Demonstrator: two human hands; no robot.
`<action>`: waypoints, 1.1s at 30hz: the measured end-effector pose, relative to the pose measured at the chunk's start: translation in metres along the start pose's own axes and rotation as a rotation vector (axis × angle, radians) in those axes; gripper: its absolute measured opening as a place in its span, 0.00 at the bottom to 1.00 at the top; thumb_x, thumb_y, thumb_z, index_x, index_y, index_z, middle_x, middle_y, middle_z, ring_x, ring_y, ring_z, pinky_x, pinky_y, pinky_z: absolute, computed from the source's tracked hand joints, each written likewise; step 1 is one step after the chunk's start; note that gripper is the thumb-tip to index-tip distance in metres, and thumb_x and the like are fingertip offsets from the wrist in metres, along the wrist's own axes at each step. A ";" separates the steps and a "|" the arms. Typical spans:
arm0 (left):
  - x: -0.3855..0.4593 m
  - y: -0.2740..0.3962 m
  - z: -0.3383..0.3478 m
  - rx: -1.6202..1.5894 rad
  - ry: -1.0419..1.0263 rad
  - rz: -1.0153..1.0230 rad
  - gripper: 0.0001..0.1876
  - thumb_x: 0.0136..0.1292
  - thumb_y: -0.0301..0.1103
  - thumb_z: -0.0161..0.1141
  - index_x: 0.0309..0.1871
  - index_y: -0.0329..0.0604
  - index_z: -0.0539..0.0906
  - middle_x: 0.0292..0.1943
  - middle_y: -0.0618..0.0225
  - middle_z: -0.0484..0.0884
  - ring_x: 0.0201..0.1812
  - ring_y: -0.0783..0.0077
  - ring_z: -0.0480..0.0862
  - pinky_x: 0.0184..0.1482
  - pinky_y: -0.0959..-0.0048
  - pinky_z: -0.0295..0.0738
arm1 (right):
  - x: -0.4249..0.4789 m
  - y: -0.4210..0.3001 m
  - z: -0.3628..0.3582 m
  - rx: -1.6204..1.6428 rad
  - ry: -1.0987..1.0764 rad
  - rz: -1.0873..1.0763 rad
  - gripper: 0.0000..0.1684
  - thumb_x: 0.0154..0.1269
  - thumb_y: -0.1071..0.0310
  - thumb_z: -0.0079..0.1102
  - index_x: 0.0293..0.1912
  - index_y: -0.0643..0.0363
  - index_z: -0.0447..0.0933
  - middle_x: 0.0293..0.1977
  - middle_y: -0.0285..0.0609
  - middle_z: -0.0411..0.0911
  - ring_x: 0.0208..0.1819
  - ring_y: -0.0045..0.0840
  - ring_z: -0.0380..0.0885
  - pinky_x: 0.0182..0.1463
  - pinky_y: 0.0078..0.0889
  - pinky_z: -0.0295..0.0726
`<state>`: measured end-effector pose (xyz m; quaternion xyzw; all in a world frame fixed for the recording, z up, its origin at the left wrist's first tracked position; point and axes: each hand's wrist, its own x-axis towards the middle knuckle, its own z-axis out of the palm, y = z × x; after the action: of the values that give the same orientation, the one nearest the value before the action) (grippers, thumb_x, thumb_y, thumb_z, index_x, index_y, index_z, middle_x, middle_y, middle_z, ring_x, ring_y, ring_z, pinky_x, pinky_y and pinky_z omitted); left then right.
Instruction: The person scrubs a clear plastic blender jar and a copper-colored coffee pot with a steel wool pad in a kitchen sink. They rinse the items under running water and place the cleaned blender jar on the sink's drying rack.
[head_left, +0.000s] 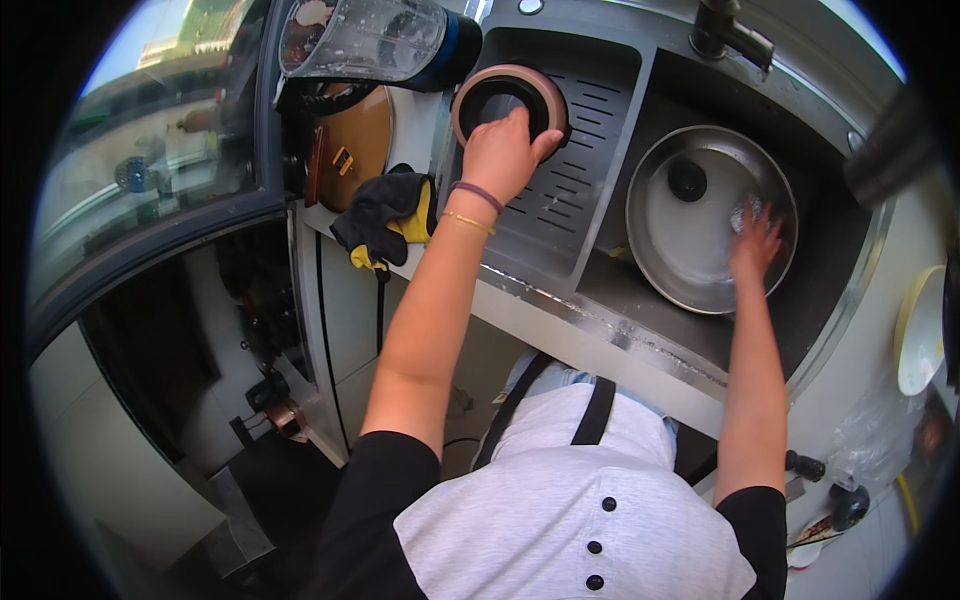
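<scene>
My left hand (504, 150) is at a round pink-rimmed vessel with a dark inside (553, 88). Its fingers reach into the opening, and the thumb lies at the near right rim. The vessel rests on the slotted drain tray (517, 247) in the left part of the sink. Over on the right, my right hand (752, 244) is inside a wide stainless steel basin (651, 259) and touches a metal scouring ball (742, 214). Blur hides whether its fingers close on the ball. A round black piece (687, 180) lies in cloudy water (686, 232) in the basin.
A dark faucet (731, 37) rises behind the sink (607, 281). A clear blender jug (367, 41) lies on its side at the back left. A grey and yellow cloth (394, 214) hangs over the counter edge near a round wooden board (356, 150). Right of the sink stands a pale bowl (921, 330).
</scene>
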<state>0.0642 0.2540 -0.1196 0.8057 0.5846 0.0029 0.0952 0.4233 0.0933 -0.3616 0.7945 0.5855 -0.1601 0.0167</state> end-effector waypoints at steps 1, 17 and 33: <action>0.007 -0.003 0.010 0.024 -0.004 0.050 0.25 0.66 0.53 0.60 0.34 0.35 0.75 0.28 0.47 0.82 0.35 0.43 0.81 0.40 0.55 0.77 | -0.003 0.001 0.020 -0.073 0.004 0.032 0.43 0.63 0.56 0.65 0.74 0.33 0.58 0.78 0.40 0.44 0.77 0.56 0.42 0.74 0.65 0.52; 0.027 -0.036 0.063 0.096 0.214 0.205 0.23 0.61 0.50 0.65 0.55 0.50 0.79 0.51 0.68 0.79 0.59 0.64 0.75 0.71 0.56 0.57 | 0.025 0.001 0.022 0.513 0.301 0.008 0.32 0.57 0.80 0.56 0.62 0.49 0.74 0.65 0.44 0.71 0.68 0.44 0.64 0.72 0.42 0.62; -0.096 0.113 0.062 -1.284 -0.098 -0.050 0.21 0.67 0.34 0.60 0.61 0.40 0.73 0.58 0.58 0.72 0.61 0.59 0.72 0.65 0.64 0.65 | 0.022 -0.058 0.002 0.750 0.096 -0.174 0.20 0.52 0.63 0.65 0.47 0.48 0.76 0.52 0.47 0.75 0.54 0.48 0.74 0.60 0.50 0.74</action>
<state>0.1472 0.1204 -0.1524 0.5736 0.4802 0.3131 0.5851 0.3741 0.1313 -0.3605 0.6996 0.5515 -0.3263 -0.3161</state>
